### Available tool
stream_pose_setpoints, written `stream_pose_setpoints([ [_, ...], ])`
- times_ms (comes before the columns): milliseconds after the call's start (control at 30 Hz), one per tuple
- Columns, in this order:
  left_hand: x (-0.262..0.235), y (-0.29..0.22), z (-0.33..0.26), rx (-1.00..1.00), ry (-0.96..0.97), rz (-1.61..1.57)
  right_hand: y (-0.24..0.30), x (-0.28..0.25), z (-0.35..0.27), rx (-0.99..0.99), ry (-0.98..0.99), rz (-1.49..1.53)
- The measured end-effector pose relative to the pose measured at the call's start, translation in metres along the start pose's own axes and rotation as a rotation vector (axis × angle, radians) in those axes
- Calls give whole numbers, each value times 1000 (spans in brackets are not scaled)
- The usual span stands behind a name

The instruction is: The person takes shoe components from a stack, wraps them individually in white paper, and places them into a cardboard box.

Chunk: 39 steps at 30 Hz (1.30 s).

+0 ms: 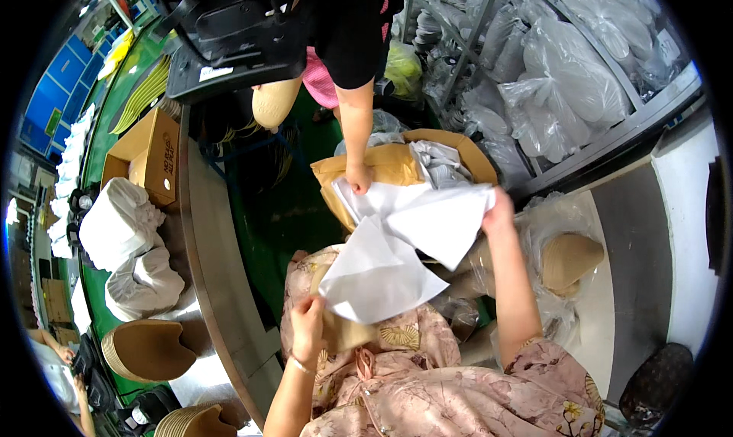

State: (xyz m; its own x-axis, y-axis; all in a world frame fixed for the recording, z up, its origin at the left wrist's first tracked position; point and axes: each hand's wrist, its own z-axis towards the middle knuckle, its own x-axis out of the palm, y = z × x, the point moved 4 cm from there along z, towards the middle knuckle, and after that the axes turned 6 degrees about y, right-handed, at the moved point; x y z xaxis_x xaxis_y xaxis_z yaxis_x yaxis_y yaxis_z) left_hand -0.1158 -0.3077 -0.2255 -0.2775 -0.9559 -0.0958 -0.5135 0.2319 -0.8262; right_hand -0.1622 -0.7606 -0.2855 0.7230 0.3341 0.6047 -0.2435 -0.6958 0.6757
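Note:
My left hand (307,324) grips a tan paper-like piece (347,332) over my lap, with a white tissue sheet (378,273) draped across it. My right hand (498,210) reaches out and holds the edge of a second white sheet (439,219). That sheet lies over an open cardboard box (466,153) lined with brown paper (382,166). Another person's hand (357,179) comes down from above and presses on the white paper at the box's near left corner.
A curved metal table edge (210,269) runs along my left, with stacks of tan insole-shaped pieces (149,349), white bundles (114,223) and an open carton (149,154). A rack of clear plastic bags (565,70) fills the upper right. A bagged tan piece (569,261) lies at right.

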Motion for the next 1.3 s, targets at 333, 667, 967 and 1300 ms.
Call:
stream_pose_setpoints([
  [333,-24,-24,-48,-56,70,-160,-133,82,-23,-256,568,-2202],
  [667,-54,-10,-46,18,62,-507,-203,-38,28,-50,416,-1705],
  [967,-50,7,-31,-14,38,-611,-188,-30,39,8,340,-1698],
  [1300,-51,16,-38,103,63,-636,-166,70,-138,483,372,-794],
])
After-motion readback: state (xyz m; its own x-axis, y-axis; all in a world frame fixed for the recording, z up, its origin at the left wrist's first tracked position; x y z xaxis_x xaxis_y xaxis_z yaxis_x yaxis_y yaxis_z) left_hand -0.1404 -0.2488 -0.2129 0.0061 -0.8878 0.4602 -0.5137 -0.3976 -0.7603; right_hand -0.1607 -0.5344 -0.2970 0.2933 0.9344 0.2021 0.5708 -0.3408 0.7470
